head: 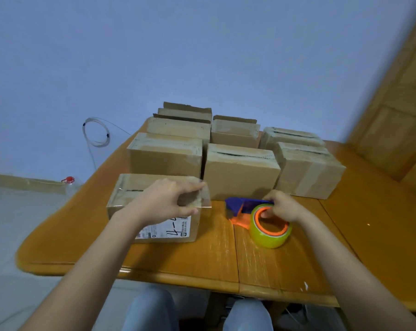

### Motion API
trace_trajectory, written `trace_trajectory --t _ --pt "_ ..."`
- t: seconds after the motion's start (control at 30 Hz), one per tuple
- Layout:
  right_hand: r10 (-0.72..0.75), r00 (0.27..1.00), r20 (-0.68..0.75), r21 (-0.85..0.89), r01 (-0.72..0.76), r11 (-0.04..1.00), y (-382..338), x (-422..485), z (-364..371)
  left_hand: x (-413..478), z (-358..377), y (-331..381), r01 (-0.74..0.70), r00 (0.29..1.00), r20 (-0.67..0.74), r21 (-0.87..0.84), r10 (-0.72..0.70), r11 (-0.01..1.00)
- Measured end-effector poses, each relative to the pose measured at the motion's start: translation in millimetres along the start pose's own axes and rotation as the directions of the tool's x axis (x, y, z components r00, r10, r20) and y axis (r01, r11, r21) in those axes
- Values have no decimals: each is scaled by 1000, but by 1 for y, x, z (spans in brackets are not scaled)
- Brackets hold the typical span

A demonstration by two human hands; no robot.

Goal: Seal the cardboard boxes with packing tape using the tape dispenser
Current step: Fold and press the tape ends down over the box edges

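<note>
Currently my left hand (168, 199) pinches the loose tape end (203, 199) overhanging the right edge of the near box (128, 187). My right hand (282, 206) grips the tape dispenser (250, 206) on the table (202, 254). Tape judged thin and clingy: hold by its edge, taut.

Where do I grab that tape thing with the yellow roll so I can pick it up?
Take the tape dispenser by its roll, coming from the right. The orange core has its hole facing up, so fingers hook inside with the thumb outside. The blue cutter end points left, so stay off it. The right hand holds it about there.
</note>
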State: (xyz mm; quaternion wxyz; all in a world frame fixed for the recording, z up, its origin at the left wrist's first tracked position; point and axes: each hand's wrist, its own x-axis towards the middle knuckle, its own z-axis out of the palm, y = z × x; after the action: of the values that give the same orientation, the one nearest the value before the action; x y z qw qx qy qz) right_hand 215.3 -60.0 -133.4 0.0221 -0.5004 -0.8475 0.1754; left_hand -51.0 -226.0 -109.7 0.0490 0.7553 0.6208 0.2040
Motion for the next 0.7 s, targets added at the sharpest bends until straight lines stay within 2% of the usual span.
trace_trajectory --t 0.1,0.17,0.2,0.27,0.33,0.4,0.57,0.7 --pt "-10 1000 -28 -114 7 993 -3 4 5 -6 -1 -2 5 1000 16 -107 -4 994" --pt "-28 993 -118 -211 2 978 -11 -1 10 -8 0 -3 -1 1000 -2 -153 1 988" --pt "-75 981 -177 -206 37 978 -19 -5 12 -8 1 -3 -1 1000 -17 -162 -1 987" --pt "-228 921 -317 -46 225 973 -41 -17 20 -9 3 -3 11 999 -33 -126 -16 992" --pt "-304 844 -442 183 417 890 -70 -30 30 -8 7 0 24 1000 -18 -35 -25 999" --pt "-335 785 -520 287 531 797 -92 -35 47 -6 11 0 32 999 -15 54 -31 998" --pt "-286 737 -612 419 609 673 -119 -24 97 -5 17 -4 32 999 -34 81 -30 996" --pt "-231 674 -701 390 634 668 -116 -15 122 -4 17 -6 33 999 -19 57 -32 998"
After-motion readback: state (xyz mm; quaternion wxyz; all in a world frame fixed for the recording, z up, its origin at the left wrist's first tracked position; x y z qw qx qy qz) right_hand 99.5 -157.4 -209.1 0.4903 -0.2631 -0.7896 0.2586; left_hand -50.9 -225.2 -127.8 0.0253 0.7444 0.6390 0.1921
